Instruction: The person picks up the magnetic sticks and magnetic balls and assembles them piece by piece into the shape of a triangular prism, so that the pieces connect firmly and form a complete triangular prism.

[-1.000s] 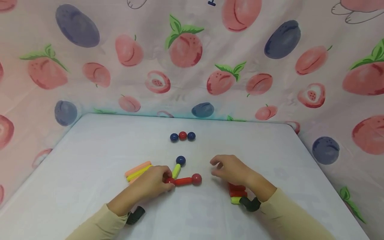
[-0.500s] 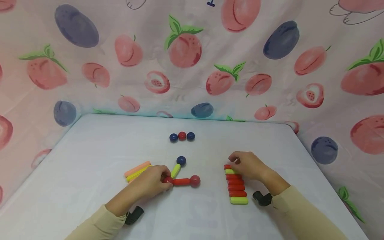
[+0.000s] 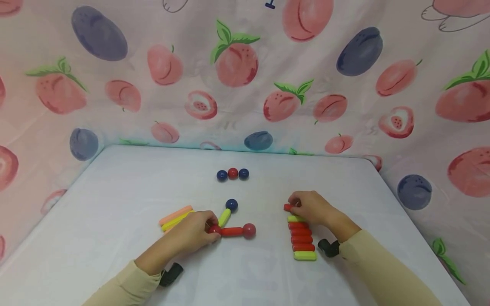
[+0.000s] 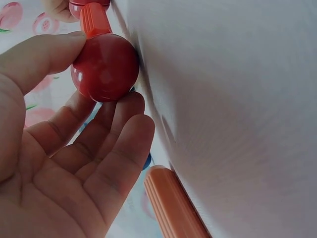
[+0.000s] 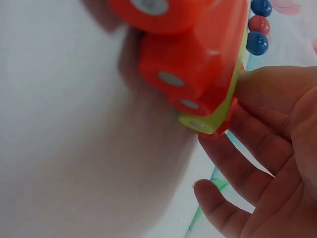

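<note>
My left hand (image 3: 193, 231) pinches a glossy red ball (image 4: 106, 67) between thumb and fingers. From that ball a red rod (image 3: 232, 232) runs to a second red ball (image 3: 249, 230). A yellow-green rod (image 3: 224, 217) slants away from near the held ball, with a dark blue ball (image 3: 231, 205) at its far end. On the right, my right hand (image 3: 311, 207) pinches a short red rod (image 3: 287, 207), mostly covered by the fingers. It lies just beyond a row of red rods (image 3: 300, 233) with a yellow-green rod (image 3: 305, 256) at the near end.
Two blue balls and one red ball (image 3: 232, 173) stand in a line farther back. Beside my left hand lie longer orange and yellow rods (image 3: 176, 216), partly hidden by it. A fruit-print cloth (image 3: 237, 102) hangs behind the white table (image 3: 153, 170).
My right hand has moved right to the row of rods, then slightly away from me, parting the farthest red rod from the row. My left hand has stayed almost still on its ball.
</note>
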{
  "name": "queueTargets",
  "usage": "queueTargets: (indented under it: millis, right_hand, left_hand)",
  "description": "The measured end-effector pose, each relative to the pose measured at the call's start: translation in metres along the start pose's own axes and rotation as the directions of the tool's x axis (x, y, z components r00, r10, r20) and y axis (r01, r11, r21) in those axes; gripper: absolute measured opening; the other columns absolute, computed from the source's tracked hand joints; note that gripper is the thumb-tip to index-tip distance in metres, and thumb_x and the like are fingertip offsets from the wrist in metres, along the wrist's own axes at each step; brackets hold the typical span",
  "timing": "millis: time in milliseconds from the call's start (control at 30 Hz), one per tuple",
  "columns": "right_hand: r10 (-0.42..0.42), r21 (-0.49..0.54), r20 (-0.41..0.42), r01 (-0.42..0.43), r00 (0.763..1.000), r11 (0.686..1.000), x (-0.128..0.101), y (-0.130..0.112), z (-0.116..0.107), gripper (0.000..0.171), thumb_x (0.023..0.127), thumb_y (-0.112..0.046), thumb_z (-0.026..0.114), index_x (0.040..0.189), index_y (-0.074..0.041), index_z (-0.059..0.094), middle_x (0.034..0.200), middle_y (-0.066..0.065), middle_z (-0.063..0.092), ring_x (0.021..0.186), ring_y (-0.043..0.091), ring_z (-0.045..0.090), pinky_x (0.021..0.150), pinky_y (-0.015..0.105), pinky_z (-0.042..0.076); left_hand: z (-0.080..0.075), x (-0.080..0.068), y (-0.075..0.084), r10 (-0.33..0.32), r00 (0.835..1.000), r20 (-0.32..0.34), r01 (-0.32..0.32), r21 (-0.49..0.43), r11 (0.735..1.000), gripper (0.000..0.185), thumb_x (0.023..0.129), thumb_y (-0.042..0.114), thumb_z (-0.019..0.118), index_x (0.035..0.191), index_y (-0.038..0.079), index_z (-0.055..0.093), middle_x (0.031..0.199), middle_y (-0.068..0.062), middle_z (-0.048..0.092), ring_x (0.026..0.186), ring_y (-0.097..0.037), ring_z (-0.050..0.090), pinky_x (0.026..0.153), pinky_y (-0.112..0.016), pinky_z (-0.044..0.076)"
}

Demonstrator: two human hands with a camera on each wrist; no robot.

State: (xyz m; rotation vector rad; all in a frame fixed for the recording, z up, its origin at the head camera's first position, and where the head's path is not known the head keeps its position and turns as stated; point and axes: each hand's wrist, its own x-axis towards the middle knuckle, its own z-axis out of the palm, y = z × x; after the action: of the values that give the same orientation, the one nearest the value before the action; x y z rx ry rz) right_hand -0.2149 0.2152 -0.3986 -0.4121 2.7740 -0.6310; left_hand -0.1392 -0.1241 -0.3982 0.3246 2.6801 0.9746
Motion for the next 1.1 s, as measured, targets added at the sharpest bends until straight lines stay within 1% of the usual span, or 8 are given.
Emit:
queueTargets:
  millis: [100, 200, 267, 433, 600, 767, 1000, 1100]
  right_hand:
    - [0.002, -0.020, 0.009, -0.002, 1.000, 1.000, 0.004, -0.003, 0.000, 0.027, 0.093, -0.012, 0.069, 0.118, -0.005, 0.065, 0.101, 0.004, 0.065, 0.087, 0.020, 0.057, 0.071, 0.029, 0.055]
    - [0.017, -0.024, -0.009, -0.017, 1.000, 1.000, 0.005, -0.009, -0.002, 0.027, 0.093, -0.015, 0.069, 0.118, -0.007, 0.065, 0.103, 0.004, 0.065, 0.088, 0.020, 0.058, 0.073, 0.030, 0.056]
    - [0.024, 0.004, -0.022, -0.024, 0.999, 1.000, 0.005, -0.016, -0.003, 0.029, 0.093, -0.017, 0.070, 0.120, -0.008, 0.064, 0.106, 0.005, 0.065, 0.090, 0.021, 0.058, 0.075, 0.032, 0.056]
    - [-0.002, 0.091, -0.023, 0.004, 1.000, 0.996, 0.006, -0.035, -0.002, 0.035, 0.092, -0.018, 0.072, 0.124, -0.008, 0.063, 0.109, 0.005, 0.064, 0.096, 0.022, 0.058, 0.075, 0.031, 0.056]
    - [-0.017, 0.153, -0.020, 0.020, 1.000, 0.988, 0.009, -0.052, 0.006, 0.038, 0.092, -0.017, 0.073, 0.127, -0.010, 0.063, 0.108, 0.002, 0.064, 0.097, 0.021, 0.059, 0.074, 0.030, 0.056]
    - [-0.048, 0.193, -0.013, 0.050, 0.999, 0.980, 0.011, -0.065, 0.015, 0.040, 0.093, -0.017, 0.072, 0.131, -0.013, 0.062, 0.109, 0.000, 0.064, 0.098, 0.019, 0.060, 0.075, 0.029, 0.055]
    - [-0.086, 0.264, -0.022, 0.089, 0.996, 0.960, 0.014, -0.079, 0.026, 0.035, 0.092, -0.014, 0.072, 0.125, -0.010, 0.064, 0.104, -0.001, 0.065, 0.093, 0.017, 0.062, 0.075, 0.030, 0.056]
    - [-0.089, 0.277, -0.034, 0.095, 0.995, 0.956, 0.016, -0.084, 0.032, 0.032, 0.092, -0.013, 0.072, 0.123, -0.009, 0.064, 0.103, -0.001, 0.066, 0.090, 0.016, 0.064, 0.075, 0.029, 0.056]
  left_hand:
    - [0.000, 0.001, -0.001, -0.003, 1.000, 0.001, 0.003, 0.000, 1.000, 0.024, 0.083, 0.015, 0.082, 0.101, 0.010, 0.067, 0.081, 0.004, 0.061, 0.077, -0.015, 0.056, 0.068, -0.030, 0.051]
    - [0.001, 0.001, 0.000, -0.003, 1.000, 0.007, 0.003, 0.000, 1.000, 0.024, 0.083, 0.016, 0.082, 0.102, 0.010, 0.067, 0.081, 0.004, 0.061, 0.077, -0.015, 0.056, 0.068, -0.030, 0.051]
    - [0.000, 0.001, 0.000, 0.001, 1.000, 0.011, -0.001, 0.003, 1.000, 0.024, 0.083, 0.016, 0.082, 0.101, 0.010, 0.067, 0.081, 0.004, 0.060, 0.077, -0.015, 0.056, 0.068, -0.030, 0.051]
    - [0.000, 0.001, 0.000, 0.007, 1.000, 0.009, -0.007, 0.005, 1.000, 0.024, 0.083, 0.015, 0.082, 0.101, 0.010, 0.067, 0.081, 0.004, 0.060, 0.076, -0.016, 0.056, 0.068, -0.030, 0.051]
    - [0.000, 0.002, 0.000, 0.008, 1.000, 0.011, -0.008, 0.000, 1.000, 0.023, 0.083, 0.015, 0.082, 0.100, 0.010, 0.067, 0.081, 0.004, 0.060, 0.077, -0.016, 0.056, 0.067, -0.030, 0.051]
    - [0.001, 0.003, 0.000, 0.004, 1.000, 0.011, -0.004, 0.001, 1.000, 0.023, 0.083, 0.015, 0.082, 0.100, 0.010, 0.066, 0.081, 0.004, 0.060, 0.077, -0.016, 0.056, 0.067, -0.030, 0.051]
    - [0.001, 0.002, -0.002, -0.006, 1.000, 0.016, 0.006, -0.003, 1.000, 0.025, 0.083, 0.015, 0.083, 0.101, 0.010, 0.067, 0.082, 0.003, 0.060, 0.078, -0.016, 0.056, 0.069, -0.031, 0.051]
    - [0.000, 0.001, -0.003, -0.011, 1.000, 0.020, 0.012, -0.009, 1.000, 0.025, 0.082, 0.015, 0.083, 0.101, 0.010, 0.067, 0.082, 0.003, 0.061, 0.078, -0.016, 0.056, 0.069, -0.031, 0.051]
